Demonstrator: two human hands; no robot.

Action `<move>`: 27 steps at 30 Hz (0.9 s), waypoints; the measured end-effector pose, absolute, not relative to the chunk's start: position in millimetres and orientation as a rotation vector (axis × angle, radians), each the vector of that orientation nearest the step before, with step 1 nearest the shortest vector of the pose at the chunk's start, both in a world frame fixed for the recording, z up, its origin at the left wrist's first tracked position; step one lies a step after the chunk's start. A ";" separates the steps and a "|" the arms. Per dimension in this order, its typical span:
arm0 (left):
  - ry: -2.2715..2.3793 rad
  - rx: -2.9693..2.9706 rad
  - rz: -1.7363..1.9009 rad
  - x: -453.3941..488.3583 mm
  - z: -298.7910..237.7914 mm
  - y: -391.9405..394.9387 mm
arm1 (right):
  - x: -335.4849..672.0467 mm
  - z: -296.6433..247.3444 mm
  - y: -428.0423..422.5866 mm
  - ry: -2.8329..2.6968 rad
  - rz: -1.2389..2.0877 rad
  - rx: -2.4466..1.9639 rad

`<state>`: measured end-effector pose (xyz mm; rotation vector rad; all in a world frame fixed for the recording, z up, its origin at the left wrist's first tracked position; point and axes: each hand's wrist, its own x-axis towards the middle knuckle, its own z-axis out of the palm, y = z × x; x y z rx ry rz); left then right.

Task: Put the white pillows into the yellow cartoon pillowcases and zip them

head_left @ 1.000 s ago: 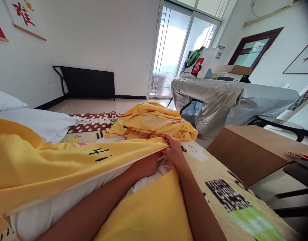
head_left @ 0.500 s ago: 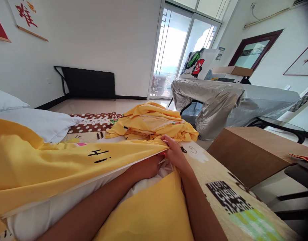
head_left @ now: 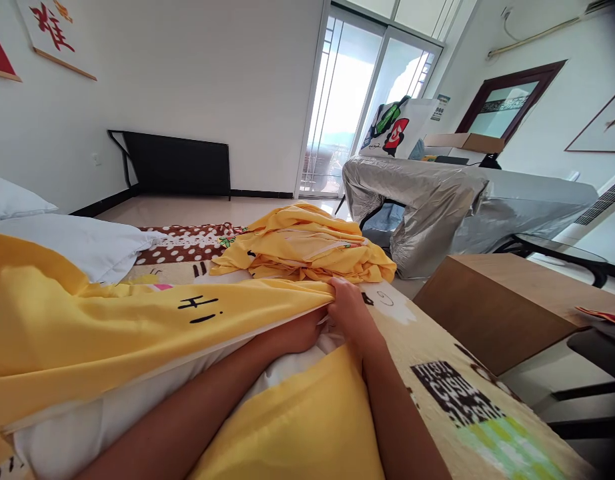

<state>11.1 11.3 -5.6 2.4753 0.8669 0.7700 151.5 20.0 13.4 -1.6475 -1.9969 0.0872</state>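
White walls and a bright sliding door way off past the grip, cream patterned blanket underneath. Right hand has the edge of a yellow cover bunched tight in its fingers, and the cloth stretches off left of that grip, "Hi" print and all. Left hand is tucked under that edge, right next to the other; its fingers are hidden, so can't tell what it's got. Rumpled yellow heap sits just beyond, wooden box off right.
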 end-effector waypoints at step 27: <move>1.166 1.964 0.962 0.7 1.1 0.8 | 154.0 22.5 21.1 -1.708 0.839 -1.176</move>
